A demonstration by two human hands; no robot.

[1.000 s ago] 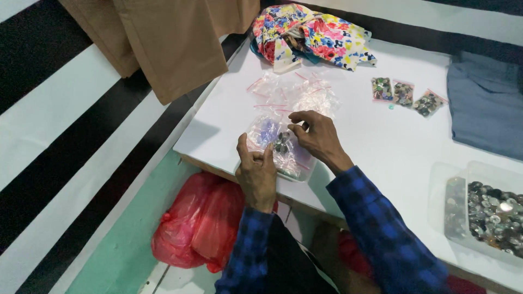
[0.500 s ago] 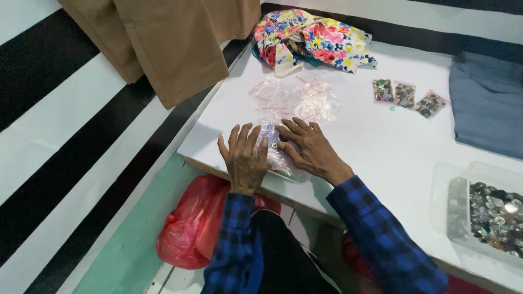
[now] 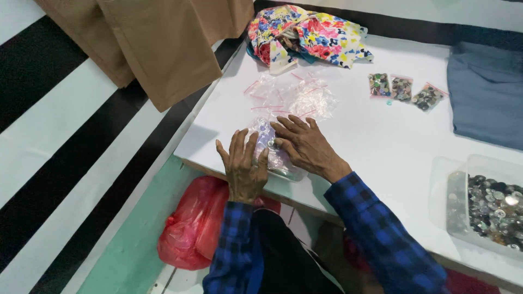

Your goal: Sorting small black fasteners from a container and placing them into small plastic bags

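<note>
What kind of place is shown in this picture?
Probably a small sewing or tailoring workshop: a clear tub of buttons, folded fabrics such as the floral cloth, and small bags of buttons on a white table.

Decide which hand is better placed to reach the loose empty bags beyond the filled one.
Right hand: its fingertips already point toward the empty bags; the left hand lies nearer the table edge.

A small clear plastic bag [image 3: 272, 152] with buttons inside lies flat near the front edge of the white desk [image 3: 370, 141]. It looks shiny and a bit crinkled. Both hands press down on it, so only its middle and lower corner show.
</note>
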